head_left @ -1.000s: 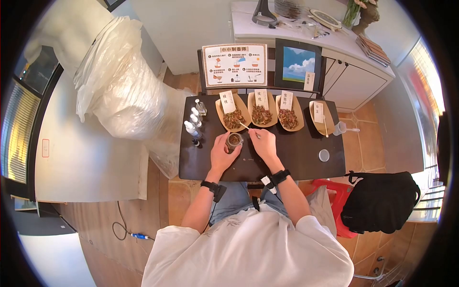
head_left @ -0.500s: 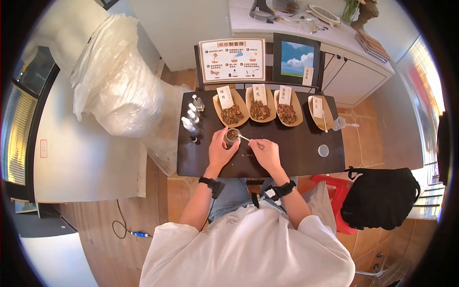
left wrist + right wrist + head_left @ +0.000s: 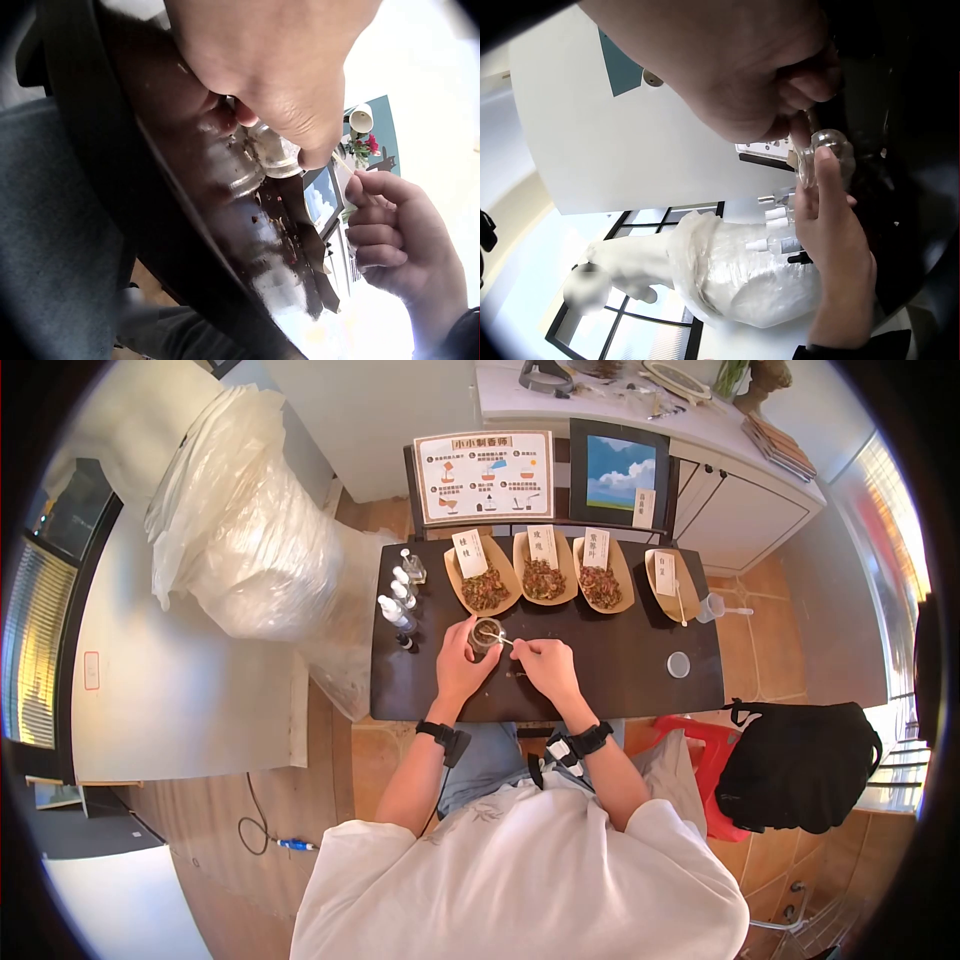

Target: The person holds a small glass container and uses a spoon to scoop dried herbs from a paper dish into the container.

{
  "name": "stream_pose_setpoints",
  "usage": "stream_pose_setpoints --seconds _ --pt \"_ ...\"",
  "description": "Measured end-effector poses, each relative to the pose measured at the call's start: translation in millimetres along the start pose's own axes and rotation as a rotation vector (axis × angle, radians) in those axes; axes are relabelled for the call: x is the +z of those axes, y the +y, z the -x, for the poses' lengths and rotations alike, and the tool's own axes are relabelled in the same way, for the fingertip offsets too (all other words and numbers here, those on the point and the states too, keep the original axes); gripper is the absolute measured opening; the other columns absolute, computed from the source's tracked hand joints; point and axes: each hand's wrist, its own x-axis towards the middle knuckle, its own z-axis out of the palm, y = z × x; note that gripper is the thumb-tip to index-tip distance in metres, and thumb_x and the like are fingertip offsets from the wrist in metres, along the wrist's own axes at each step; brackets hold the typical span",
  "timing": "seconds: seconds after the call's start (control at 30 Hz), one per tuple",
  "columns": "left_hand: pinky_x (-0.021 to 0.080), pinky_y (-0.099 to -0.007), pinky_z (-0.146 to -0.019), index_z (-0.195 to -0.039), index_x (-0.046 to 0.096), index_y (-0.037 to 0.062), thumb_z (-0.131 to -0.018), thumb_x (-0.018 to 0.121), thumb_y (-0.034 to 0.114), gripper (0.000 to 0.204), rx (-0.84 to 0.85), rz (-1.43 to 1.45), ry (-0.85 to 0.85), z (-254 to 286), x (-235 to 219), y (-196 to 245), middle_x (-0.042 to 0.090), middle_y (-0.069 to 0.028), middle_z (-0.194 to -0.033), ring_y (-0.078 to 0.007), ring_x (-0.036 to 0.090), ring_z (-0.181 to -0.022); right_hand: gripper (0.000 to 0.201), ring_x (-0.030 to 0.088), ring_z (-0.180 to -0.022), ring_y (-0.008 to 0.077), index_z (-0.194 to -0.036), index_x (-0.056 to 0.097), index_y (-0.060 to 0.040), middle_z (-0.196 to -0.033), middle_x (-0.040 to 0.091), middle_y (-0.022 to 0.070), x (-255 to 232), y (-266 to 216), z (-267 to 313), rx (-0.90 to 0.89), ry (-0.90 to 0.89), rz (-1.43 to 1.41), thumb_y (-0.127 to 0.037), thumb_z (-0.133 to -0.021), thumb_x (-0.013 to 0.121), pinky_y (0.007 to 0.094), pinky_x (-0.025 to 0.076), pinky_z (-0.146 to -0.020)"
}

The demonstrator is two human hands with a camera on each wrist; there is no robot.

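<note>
My left hand (image 3: 463, 664) grips a small glass jar (image 3: 487, 634) near the front middle of the dark table (image 3: 620, 690); dark bits lie inside it. The thin pale stick of a small spoon (image 3: 505, 641) reaches into the jar's mouth, pinched by my right hand (image 3: 549, 668) between thumb and fingers. In the left wrist view the glass jar (image 3: 274, 154) shows under my left hand (image 3: 277, 60), with my right hand (image 3: 401, 232) beside it. The right wrist view shows my left hand (image 3: 836, 232) around the jar (image 3: 832, 146). The spoon's tip is hidden.
Three paper trays (image 3: 510, 598) of dried reddish bits and a fourth tray (image 3: 675, 613) with a stick line the table's back. Small bottles (image 3: 400, 613) stand at the left, a round lid (image 3: 678, 664) and clear cup (image 3: 711, 607) at the right. An instruction card (image 3: 484, 477) stands behind.
My right hand has brought the spoon from near the left tray down to the jar, and its tip has gone into the jar's mouth. My left hand still holds the jar.
</note>
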Motion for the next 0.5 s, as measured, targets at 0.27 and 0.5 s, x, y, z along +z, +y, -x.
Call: stream_pose_setpoints --seconds 0.27,0.5 --pt "0.053 -0.0289 -0.066 -0.142 0.066 0.0048 -0.083 0.09 0.03 0.069 0.006 0.0 -0.002 -0.6 0.1 -1.4 0.068 -0.0048 -0.127 -0.0128 0.058 -0.067 0.039 0.075 -0.066 0.0308 -0.088 0.083 -0.0009 -0.068 0.072 0.0179 -1.2 -1.7 -0.1 0.081 -0.029 0.01 -0.035 -0.101 0.068 0.0399 0.059 -0.07" --pt "0.053 -0.0285 -0.066 -0.147 0.062 0.0042 -0.083 0.09 0.03 0.075 0.002 0.002 0.004 -1.6 0.4 0.1 0.067 -0.005 -0.126 -0.013 0.057 -0.067 0.038 0.076 -0.067 0.031 -0.088 0.083 -0.0007 -0.07 0.073 0.0188 1.5 2.4 0.8 0.057 0.005 -0.016 -0.033 -0.101 0.068 0.0396 0.059 -0.07"
